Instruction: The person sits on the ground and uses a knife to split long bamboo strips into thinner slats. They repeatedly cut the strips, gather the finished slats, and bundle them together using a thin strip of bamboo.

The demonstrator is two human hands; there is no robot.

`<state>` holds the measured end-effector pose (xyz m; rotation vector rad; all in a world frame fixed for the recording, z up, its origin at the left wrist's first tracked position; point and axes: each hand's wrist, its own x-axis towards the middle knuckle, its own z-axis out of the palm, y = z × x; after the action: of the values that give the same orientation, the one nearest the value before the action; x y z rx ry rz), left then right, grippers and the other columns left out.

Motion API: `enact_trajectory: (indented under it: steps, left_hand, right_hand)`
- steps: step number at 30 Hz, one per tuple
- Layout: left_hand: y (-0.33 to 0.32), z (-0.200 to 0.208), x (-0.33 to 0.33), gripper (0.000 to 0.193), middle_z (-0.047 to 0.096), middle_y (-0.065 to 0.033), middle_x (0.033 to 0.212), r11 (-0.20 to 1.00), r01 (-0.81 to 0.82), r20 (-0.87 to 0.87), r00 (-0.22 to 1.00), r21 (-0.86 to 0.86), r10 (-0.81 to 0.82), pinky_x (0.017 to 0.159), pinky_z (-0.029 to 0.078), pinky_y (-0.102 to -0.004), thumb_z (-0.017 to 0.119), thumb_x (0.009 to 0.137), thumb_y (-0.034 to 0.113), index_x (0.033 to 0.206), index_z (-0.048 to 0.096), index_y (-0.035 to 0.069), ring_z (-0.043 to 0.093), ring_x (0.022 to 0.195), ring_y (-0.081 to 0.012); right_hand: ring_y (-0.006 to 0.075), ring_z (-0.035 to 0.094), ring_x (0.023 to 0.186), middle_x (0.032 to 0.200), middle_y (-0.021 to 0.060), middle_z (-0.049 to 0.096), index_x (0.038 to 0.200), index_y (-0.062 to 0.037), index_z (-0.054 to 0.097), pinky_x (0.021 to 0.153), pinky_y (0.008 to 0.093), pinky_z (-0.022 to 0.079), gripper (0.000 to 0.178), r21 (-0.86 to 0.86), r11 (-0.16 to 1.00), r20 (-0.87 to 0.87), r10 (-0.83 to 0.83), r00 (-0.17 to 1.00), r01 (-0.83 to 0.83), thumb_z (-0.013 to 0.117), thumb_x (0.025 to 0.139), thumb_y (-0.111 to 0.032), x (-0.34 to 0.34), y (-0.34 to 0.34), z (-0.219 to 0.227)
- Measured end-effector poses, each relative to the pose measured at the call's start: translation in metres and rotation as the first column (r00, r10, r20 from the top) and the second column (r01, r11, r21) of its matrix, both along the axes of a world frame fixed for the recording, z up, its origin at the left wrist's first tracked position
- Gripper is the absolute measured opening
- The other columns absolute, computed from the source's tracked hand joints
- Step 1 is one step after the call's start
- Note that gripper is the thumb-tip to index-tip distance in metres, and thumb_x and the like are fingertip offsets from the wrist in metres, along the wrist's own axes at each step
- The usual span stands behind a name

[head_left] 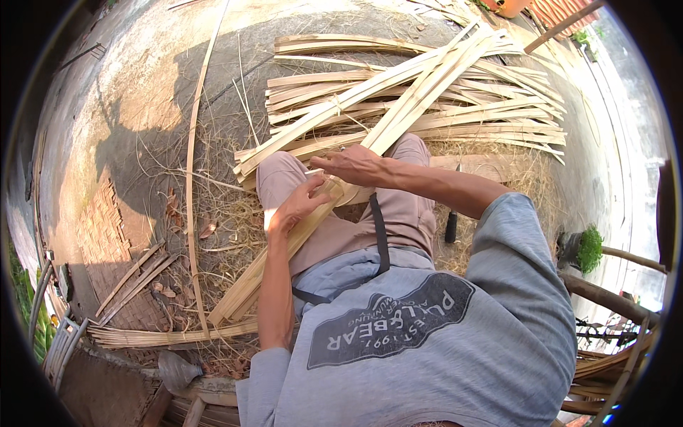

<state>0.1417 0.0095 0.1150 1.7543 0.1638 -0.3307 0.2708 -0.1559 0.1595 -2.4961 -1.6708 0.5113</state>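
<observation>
A bundle of long pale bamboo strips (416, 103) slants across my lap, from beside my left hip up over the far pile. My left hand (300, 204) is closed around the bundle's near part, by my left knee. Just beyond it, my right hand (353, 166) lies over the bundle with its fingers curled down onto it. A small pale end (313, 172) shows between the two hands; what it belongs to is unclear. The undersides of the fingers are hidden. A loop of thin strip (347, 193) hangs beside the bundle under my right wrist.
Beyond my knees lie stacked bundles of bamboo strips (327, 92). A black-handled knife (451, 226) lies right of my thigh, near a wooden board (491, 167). One long strip (191, 178) runs along the ground at left, near a woven mat (107, 220) and shavings.
</observation>
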Motion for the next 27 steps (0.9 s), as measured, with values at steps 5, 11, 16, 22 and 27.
enact_trajectory:
  steps: [5,11,16,22,27]
  left_hand:
    - [-0.023,0.034,0.009,0.053,0.074,-0.0168,0.107,0.992,-0.054,-0.143,0.987,0.11,0.07,0.093,0.05,-0.0355,0.078,0.087,0.04,0.116,0.071,-0.004,0.068,0.105,-0.0222]
    - [-0.018,-0.017,0.003,0.054,0.074,-0.0215,0.106,0.96,-0.153,-0.048,0.984,0.232,0.169,0.088,0.053,-0.0406,0.076,0.084,0.045,0.111,0.074,-0.002,0.072,0.098,-0.0341]
    - [-0.025,-0.02,0.005,0.053,0.074,-0.024,0.104,0.93,-0.163,-0.136,0.967,0.328,0.217,0.087,0.053,-0.0418,0.077,0.081,0.044,0.109,0.075,-0.001,0.072,0.098,-0.0368]
    - [-0.032,-0.014,0.003,0.034,0.077,-0.0078,0.086,0.916,-0.248,-0.106,0.95,0.315,0.294,0.075,0.052,-0.0337,0.079,0.082,0.036,0.103,0.08,0.009,0.07,0.077,-0.0173]
    - [-0.034,-0.003,0.005,0.035,0.077,-0.0104,0.087,0.933,-0.237,-0.136,0.95,0.269,0.281,0.074,0.054,-0.035,0.081,0.08,0.034,0.103,0.08,0.008,0.072,0.079,-0.0195]
  right_hand:
    - [0.0272,0.066,0.059,0.07,0.0074,0.06,0.102,-0.0083,0.056,0.046,0.0406,0.047,0.015,0.121,0.981,0.142,0.132,0.981,-0.149,0.059,0.092,-0.018,0.009,0.026,0.002]
    - [0.0191,0.061,0.061,0.077,0.0066,0.056,0.077,-0.008,0.062,0.054,0.0375,0.049,0.014,0.088,0.965,0.281,0.212,0.936,-0.245,0.063,0.087,-0.016,0.019,0.03,0.022]
    - [0.0237,0.073,0.074,0.075,0.0053,0.071,0.077,-0.0103,0.074,0.057,0.0407,0.052,0.009,-0.095,0.983,0.331,0.181,0.926,-0.158,0.068,0.083,-0.013,0.028,0.01,0.028]
    - [0.0295,0.072,0.076,0.081,0.0127,0.074,0.082,-0.0062,0.077,0.061,0.0443,0.052,0.013,-0.457,0.879,-0.087,0.109,0.99,-0.137,0.066,0.081,-0.013,0.006,-0.006,0.036]
    - [0.025,0.065,0.067,0.073,0.0143,0.068,0.101,-0.0067,0.079,0.06,0.0418,0.048,0.034,-0.253,0.967,-0.698,-0.157,0.698,-0.036,0.054,0.093,-0.029,0.048,0.012,-0.003]
